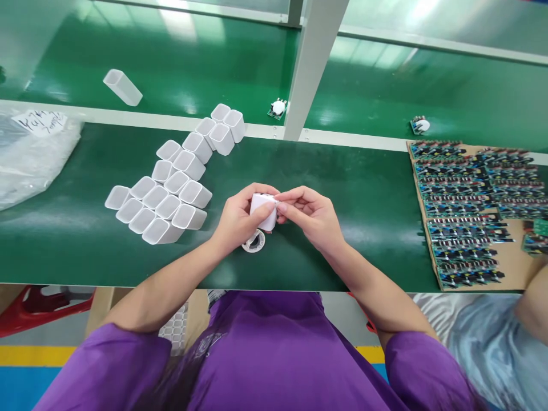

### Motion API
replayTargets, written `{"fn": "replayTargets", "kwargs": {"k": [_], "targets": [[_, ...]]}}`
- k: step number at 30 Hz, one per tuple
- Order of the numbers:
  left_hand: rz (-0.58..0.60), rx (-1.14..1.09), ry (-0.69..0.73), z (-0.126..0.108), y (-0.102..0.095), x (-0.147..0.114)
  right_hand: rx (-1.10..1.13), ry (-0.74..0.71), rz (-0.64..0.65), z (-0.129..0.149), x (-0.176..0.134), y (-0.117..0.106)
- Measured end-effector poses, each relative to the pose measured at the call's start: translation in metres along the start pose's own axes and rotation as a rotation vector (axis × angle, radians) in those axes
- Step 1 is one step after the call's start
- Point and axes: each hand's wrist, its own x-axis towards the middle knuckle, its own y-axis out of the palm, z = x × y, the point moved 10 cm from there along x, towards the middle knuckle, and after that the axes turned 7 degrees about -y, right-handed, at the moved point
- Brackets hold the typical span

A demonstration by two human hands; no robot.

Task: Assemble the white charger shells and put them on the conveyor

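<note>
A white plastic housing (262,206) with rounded corners is held just above the green bench. My left hand (245,211) is closed around it, thumb lying along its near face. At its right edge, my right hand (309,214) is closed in a pinch, thumb and forefinger together; whatever small part lies between those fingertips is too hidden to name. Below the housing, close to my left hand, a round white ring (254,242) with a dark middle rests on the bench. To the left stand several open-topped white square housings (165,208) in a cluster.
A cardboard sheet (514,262) with rows of circuit boards (464,228) lies right. Two small boards with white domes (278,107) sit near the shelf edge, divided by a post (310,68). One housing (123,87) lies farther back; a plastic bag (34,154) is left. Another person's arm (533,302) shows lower right.
</note>
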Motion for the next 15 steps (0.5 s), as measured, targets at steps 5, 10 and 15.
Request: {"fn": "replayTargets", "kwargs": {"k": [5,10,15], "targets": [[0.013,0.027,-0.006,-0.0004,0.0012,0.0001,0.037,0.034,-0.009,-0.0034,0.0003,-0.0008],[0.008,0.057,-0.008,-0.0005,0.0009,0.0009,0.049,0.036,-0.015,-0.0033,-0.0002,-0.0006],[-0.025,0.136,0.048,-0.0032,-0.0003,-0.0001,0.011,0.035,-0.018,-0.0026,-0.0038,-0.0007]]}}
